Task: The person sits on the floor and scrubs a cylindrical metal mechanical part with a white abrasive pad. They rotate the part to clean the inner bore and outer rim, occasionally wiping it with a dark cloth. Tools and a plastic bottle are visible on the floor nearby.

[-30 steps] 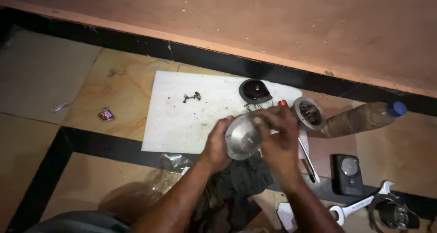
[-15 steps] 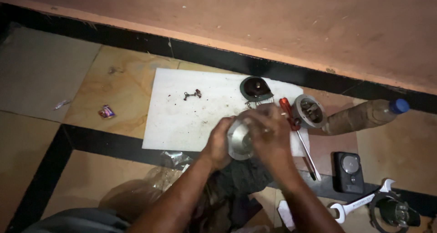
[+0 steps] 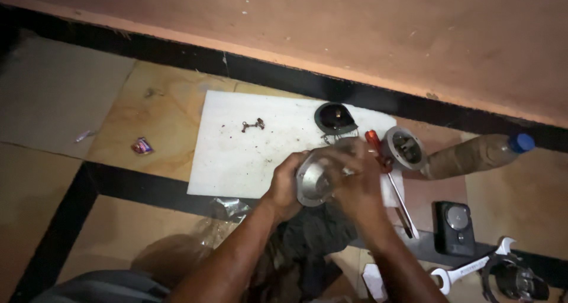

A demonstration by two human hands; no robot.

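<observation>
Fingers of the left hand (image 3: pixel 285 184) and right hand (image 3: pixel 355 181) were wrapped tight around a round metal part (image 3: pixel 313 179), held up over the white board (image 3: pixel 236 155). A dark cloth (image 3: pixel 307 238) was seen below it. A screwdriver (image 3: pixel 387 173), a small round part (image 3: pixel 403 148) and a wrench (image 3: pixel 467 268) were laid nearby on the floor, so the work seemed only partly done.

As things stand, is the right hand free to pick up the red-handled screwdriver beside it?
Probably not at once: the right hand and left hand both grip the round metal part. The screwdriver lies uncovered beside it on the white sheet.
</observation>
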